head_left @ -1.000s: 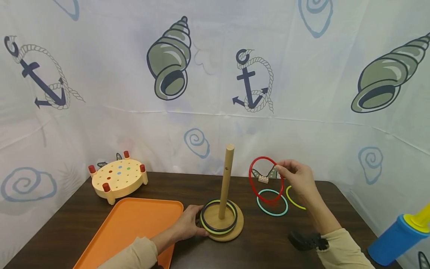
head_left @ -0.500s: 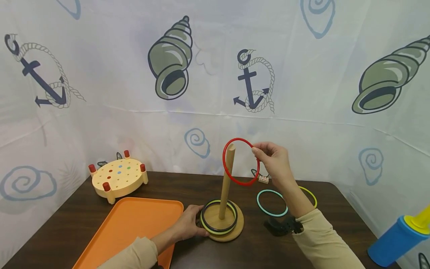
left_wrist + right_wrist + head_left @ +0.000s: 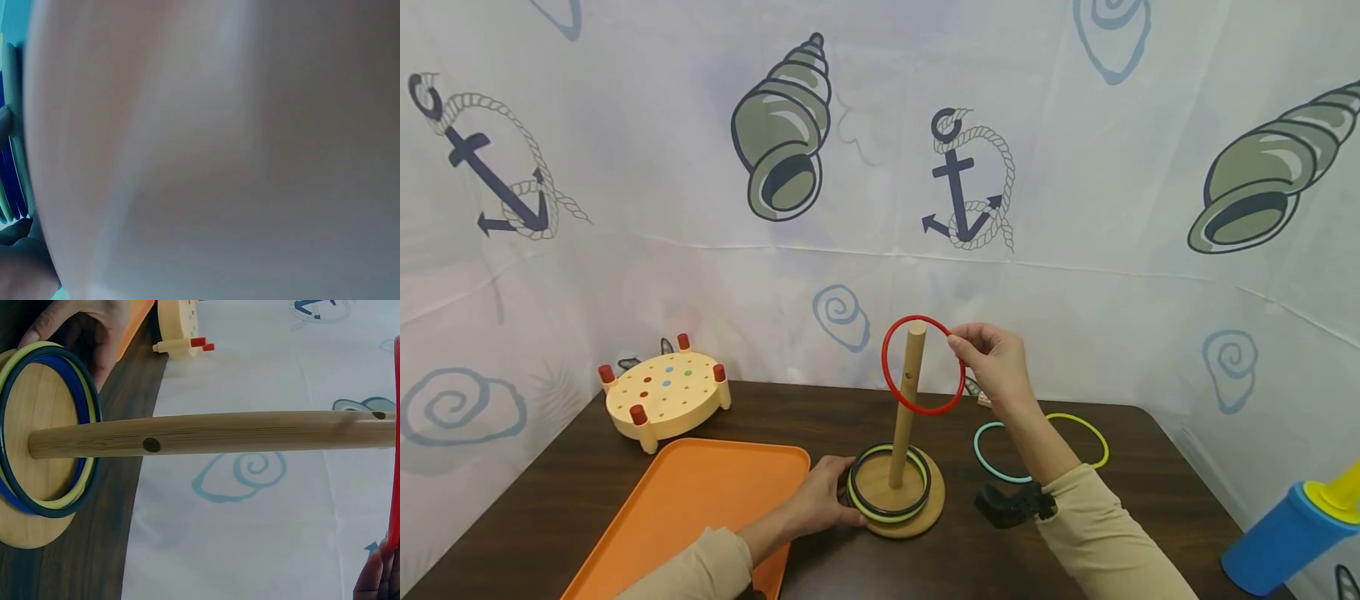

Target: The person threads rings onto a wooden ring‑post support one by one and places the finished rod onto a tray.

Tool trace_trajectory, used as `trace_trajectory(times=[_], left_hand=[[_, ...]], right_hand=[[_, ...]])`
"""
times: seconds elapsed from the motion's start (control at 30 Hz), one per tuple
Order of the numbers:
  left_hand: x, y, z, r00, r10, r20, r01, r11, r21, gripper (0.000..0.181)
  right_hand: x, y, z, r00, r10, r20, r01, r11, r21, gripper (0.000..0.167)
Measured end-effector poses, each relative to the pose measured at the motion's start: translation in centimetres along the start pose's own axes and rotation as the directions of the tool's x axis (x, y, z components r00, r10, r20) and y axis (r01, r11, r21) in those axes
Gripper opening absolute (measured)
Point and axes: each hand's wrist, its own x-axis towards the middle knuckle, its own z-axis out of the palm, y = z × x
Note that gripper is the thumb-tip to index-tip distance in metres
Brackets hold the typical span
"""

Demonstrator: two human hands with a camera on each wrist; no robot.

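Observation:
A wooden post (image 3: 903, 417) stands upright on a round wooden base (image 3: 925, 521). Around its foot lie stacked rings, a black one (image 3: 857, 501) on top and a yellow-green one below; the right wrist view also shows a blue ring (image 3: 80, 403). My left hand (image 3: 823, 497) holds the left edge of the base and rings, its fingers curled against them. At the post's upper part, my right hand (image 3: 996, 367) pinches a red ring (image 3: 886, 367) by its right side. The ring is tilted up, and whether it encircles the post cannot be told. Skin fills most of the left wrist view.
An orange tray (image 3: 700, 508) lies at left, with a round pegboard (image 3: 662, 396) on red-tipped legs behind it. A light-blue ring (image 3: 981, 454) and a yellow ring (image 3: 1101, 437) lie beyond my right forearm. At far right is a blue cylinder (image 3: 1281, 537) with a yellow top.
My right hand has carried the red ring leftward from above the light-blue ring to the post's upper part, rising, then dipping slightly. The left hand stays in place.

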Motion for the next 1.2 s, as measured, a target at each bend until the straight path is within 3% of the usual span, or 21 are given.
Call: trace_trajectory(times=[0.4, 0.77, 1.03, 1.2], left_hand=[[-0.1, 0.4, -0.1, 1.000, 0.006, -0.006, -0.006, 1.000, -0.018, 0.080], [0.1, 0.2, 0.0, 1.000, -0.018, 0.010, 0.018, 1.000, -0.021, 0.081], [-0.1, 0.3, 0.0, 1.000, -0.003, 0.005, 0.003, 0.999, -0.035, 0.081], [0.0, 0.3, 0.1, 1.000, -0.003, 0.003, 0.003, 1.000, -0.025, 0.081]], right_hand=[[-0.9, 2.0, 0.0, 1.000, 0.021, 0.012, -0.020, 0.996, -0.089, 0.017], [-1.7, 3.9, 0.4, 0.997, 0.069, 0.018, -0.067, 0.994, -0.087, 0.016], [-2.4, 5.7, 1.2, 0.996, 0.090, 0.025, -0.087, 0.991, -0.101, 0.012], [-3.1, 7.6, 2.0, 0.997, 0.062, 0.049, -0.051, 0.979, -0.198, 0.008]])
